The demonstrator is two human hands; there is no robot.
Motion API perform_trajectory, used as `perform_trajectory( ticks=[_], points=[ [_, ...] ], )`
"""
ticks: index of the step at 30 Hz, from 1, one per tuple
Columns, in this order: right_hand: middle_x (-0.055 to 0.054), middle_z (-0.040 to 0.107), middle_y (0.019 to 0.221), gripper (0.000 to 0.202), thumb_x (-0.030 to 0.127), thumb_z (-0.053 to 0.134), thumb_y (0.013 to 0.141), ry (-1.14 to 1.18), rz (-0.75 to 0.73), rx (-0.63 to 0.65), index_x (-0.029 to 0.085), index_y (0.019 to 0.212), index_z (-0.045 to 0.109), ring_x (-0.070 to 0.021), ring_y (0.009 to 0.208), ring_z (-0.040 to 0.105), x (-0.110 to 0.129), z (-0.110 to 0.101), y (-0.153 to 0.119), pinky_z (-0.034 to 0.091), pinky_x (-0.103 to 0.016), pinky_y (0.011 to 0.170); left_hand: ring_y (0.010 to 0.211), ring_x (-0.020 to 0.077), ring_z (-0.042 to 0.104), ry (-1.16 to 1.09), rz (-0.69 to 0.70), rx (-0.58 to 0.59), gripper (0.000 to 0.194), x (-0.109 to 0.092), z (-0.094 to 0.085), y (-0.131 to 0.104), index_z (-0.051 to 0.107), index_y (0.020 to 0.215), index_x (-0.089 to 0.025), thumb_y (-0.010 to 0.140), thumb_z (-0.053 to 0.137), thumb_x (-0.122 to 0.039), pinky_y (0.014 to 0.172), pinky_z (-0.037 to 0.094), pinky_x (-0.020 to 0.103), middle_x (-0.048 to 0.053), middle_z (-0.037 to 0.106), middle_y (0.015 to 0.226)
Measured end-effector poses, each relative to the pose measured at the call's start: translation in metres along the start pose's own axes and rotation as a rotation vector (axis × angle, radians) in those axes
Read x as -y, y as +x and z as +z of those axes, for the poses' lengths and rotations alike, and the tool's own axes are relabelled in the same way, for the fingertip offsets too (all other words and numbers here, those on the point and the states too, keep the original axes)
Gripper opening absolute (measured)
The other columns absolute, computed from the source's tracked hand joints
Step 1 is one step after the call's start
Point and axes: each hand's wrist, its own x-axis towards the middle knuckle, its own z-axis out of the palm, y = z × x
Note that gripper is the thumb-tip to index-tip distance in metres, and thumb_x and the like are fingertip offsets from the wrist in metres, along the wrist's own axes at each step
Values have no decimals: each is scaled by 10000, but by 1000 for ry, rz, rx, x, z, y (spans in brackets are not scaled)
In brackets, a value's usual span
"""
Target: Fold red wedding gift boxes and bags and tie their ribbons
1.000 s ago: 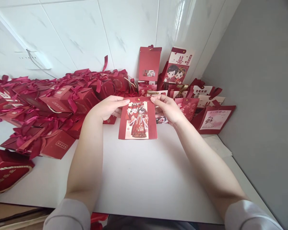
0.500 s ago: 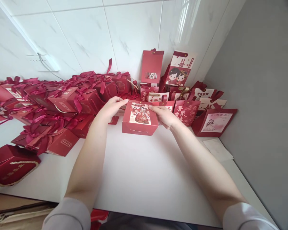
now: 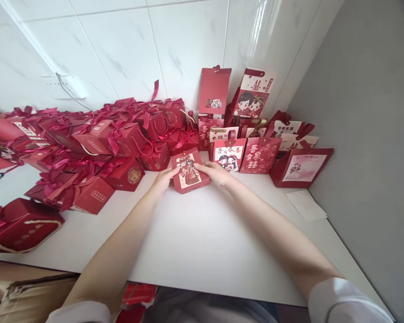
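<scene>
Your left hand [image 3: 164,180] grasps the left side of the illustrated red box [image 3: 189,172], and your right hand [image 3: 216,173] grasps its right side, with the thumb over the front. The box is between your two hands, above or on the white table [image 3: 195,237]; you cannot tell from this view whether its base touches the surface. Its front, with two costumed figures on a cream panel, faces up toward you, and the box leans back.

Left of the illustrated red box is a heap of ribbon-tied boxes [image 3: 106,140], stacked on one another. The nearest of that group to your box are just beside your left hand. Farther left and closer to you than the illustrated red box sits a rope-handled box [image 3: 37,231].

Just behind and right of the illustrated red box stand the couple-print bag [image 3: 228,156] and, next to it, the floral-print bag [image 3: 261,155]. Farther behind it, a plain tall bag [image 3: 215,87] and a cartoon-face bag [image 3: 251,98] rise near the tiled wall [image 3: 185,40]. Well to its right is the pink-panel bag [image 3: 301,168], with white paper [image 3: 306,205] lying in front of it.
</scene>
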Motion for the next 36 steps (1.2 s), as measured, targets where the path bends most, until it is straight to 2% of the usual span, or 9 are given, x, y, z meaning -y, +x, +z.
perform_trajectory(
  ticks=[3, 7, 12, 16, 20, 23, 25, 30, 36],
  points=[
    [-71, 758, 870, 466, 619, 738, 723, 75, -27, -20, 182, 876, 690, -219, 784, 702, -19, 6, -3, 553, -350, 781, 1015, 290, 716, -2, 43, -15, 562, 8, 4, 2, 732, 1101, -174, 709, 788, -572, 880, 561, 374, 111, 755, 1111],
    [-34, 744, 904, 478, 635, 704, 733, 153, -120, -47, 205, 937, 664, -224, 869, 687, -36, 10, -12, 530, -355, 871, 1098, 287, 689, -31, 117, 49, 567, 16, 13, 3, 719, 1138, -181, 716, 798, -552, 973, 530, 358, 97, 742, 1157],
    [-24, 731, 940, 468, 658, 656, 779, 160, -201, -28, 216, 929, 632, -220, 886, 669, -44, 9, -20, 515, -360, 907, 1051, 292, 701, -138, 228, 76, 564, 27, 21, 1, 689, 1160, -159, 749, 771, -536, 936, 548, 371, 105, 740, 1148],
    [-33, 711, 1001, 483, 681, 623, 802, 103, -255, -17, 216, 933, 627, -231, 960, 648, -47, 7, -24, 499, -370, 946, 1042, 275, 689, -109, 292, 119, 483, 28, 23, -4, 680, 1124, -162, 796, 733, -513, 921, 544, 357, 92, 729, 1149],
    [-31, 668, 1052, 433, 646, 588, 853, 23, -296, -58, 220, 930, 604, -229, 1074, 588, -50, 7, -27, 467, -343, 979, 1088, 256, 659, -41, 375, 63, 443, 25, 27, -12, 670, 1107, -175, 824, 695, -515, 938, 525, 327, 75, 701, 1185],
    [-7, 640, 986, 396, 623, 564, 884, -13, -306, -104, 233, 948, 558, -203, 997, 584, -54, 7, -27, 473, -313, 932, 1136, 265, 639, 43, 412, 25, 474, 23, 22, -12, 682, 1105, -179, 824, 675, -560, 967, 513, 329, 78, 692, 1204],
    [10, 622, 929, 388, 623, 550, 895, -33, -303, -123, 235, 911, 531, -187, 923, 580, -55, 6, -26, 475, -299, 894, 1134, 281, 645, 122, 376, 101, 499, 22, 12, -8, 701, 1082, -171, 802, 693, -584, 963, 516, 339, 84, 715, 1160],
    [5, 631, 890, 424, 641, 511, 908, -96, -288, -102, 223, 849, 549, -186, 875, 581, -52, 3, -26, 477, -303, 883, 1113, 320, 671, 210, 190, 432, 514, 18, -17, 4, 741, 1089, -162, 736, 785, -532, 988, 520, 394, 98, 744, 1129],
    [-29, 656, 948, 488, 661, 439, 938, -202, -331, -117, 207, 841, 590, -209, 940, 588, -51, 3, -30, 452, -314, 933, 1117, 309, 677, 211, 144, 533, 504, 14, -23, 4, 720, 1178, -179, 751, 803, -434, 1021, 509, 417, 97, 726, 1196]
  ],
)
